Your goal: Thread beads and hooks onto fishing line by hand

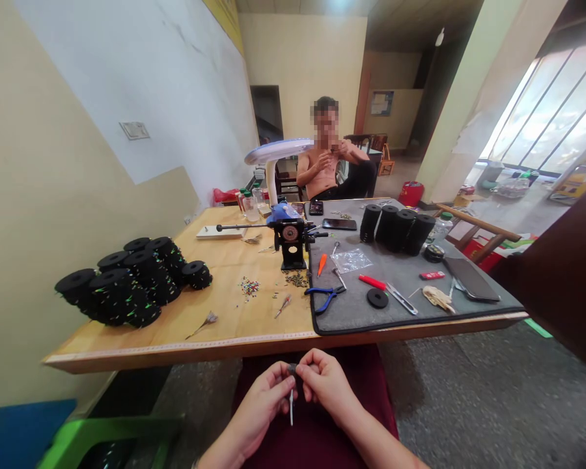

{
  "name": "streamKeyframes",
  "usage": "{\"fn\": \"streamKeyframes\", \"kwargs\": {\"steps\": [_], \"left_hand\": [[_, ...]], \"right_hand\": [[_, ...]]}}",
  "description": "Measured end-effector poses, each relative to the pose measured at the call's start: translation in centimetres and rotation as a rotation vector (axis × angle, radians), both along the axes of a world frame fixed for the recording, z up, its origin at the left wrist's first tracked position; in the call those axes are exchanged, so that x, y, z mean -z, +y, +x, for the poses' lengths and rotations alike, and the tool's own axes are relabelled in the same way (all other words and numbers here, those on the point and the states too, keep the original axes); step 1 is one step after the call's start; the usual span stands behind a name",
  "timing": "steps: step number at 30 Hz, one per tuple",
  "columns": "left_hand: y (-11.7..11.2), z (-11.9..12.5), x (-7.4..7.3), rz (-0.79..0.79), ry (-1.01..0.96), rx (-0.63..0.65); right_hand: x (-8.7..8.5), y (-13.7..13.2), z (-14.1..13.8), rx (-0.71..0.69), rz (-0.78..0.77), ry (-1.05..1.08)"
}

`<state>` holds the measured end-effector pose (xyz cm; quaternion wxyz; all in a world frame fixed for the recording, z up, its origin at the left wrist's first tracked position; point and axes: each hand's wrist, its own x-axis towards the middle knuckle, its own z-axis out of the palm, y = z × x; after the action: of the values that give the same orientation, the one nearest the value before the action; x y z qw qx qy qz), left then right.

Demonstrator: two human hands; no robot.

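Foam rolls [122,290], black and flecked with colour, stacked at the far left of the table [254,319]; loose beads [249,286] next. Left hand [271,391]: grip closed, thumb and fingers pinching a slim grey-and-white piece [292,412]. Piece between both hands, above maroon cloth [376,397], short of the table's near edge; long axis roughly upright in view, white stem pointing back toward the wearer and nearer the left hand, grey end at the right. Right hand [325,381]: grip pinched on that grey end, contact partly hidden. Beyond, blue-handled pliers [329,301] and a red-handled tool [372,283].
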<state>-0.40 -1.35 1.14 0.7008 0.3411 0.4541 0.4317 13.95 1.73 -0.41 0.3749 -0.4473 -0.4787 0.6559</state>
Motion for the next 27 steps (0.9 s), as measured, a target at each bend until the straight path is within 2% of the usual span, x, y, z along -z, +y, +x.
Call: {"fn": "streamKeyframes", "kwargs": {"steps": [8,12,16,22,27], "left_hand": [[-0.06,0.35,-0.34,0.066,0.12,0.026],[0.0,0.49,-0.34,0.024,0.059,0.02],[0.05,0.37,-0.28,-0.049,-0.039,-0.044],[0.16,0.35,0.21,-0.008,0.007,-0.036],[0.36,0.41,0.48,-0.029,0.004,-0.104]], "right_hand": [[-0.26,-0.13,-0.08,0.013,0.013,-0.024],[-0.48,-0.08,-0.09,0.045,0.01,-0.019],[-0.48,-0.08,0.04,0.056,-0.01,-0.017],[-0.34,-0.22,0.22,0.002,-0.047,-0.026],[-0.33,-0.45,0.5,-0.036,-0.084,-0.005]]}}
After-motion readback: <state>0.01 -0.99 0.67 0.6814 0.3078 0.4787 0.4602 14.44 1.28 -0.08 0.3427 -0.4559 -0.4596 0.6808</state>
